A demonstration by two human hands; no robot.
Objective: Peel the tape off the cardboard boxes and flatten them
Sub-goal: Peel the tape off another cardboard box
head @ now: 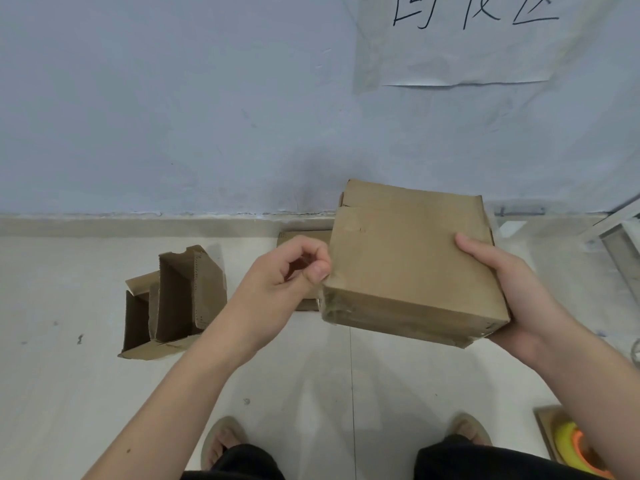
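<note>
Left hand (291,275) pinches at the near left corner of the closed cardboard box (412,261), thumb and forefinger curled together on what looks like the end of the clear tape (334,306) that shines along the near edge. Right hand (509,292) cradles the box from the other side, thumb on top and fingers wrapped beneath, holding it in the air above the floor (311,375), tilted toward the person. To peel well, I would keep the pinch low on the tape, pull back along the seam rather than straight up, and let the right hand press against the pull so the cardboard skin does not tear. An opened box (176,299) lies on the floor to the left, not yet flat, and a tape roll (571,441) sits at the lower right.
</note>
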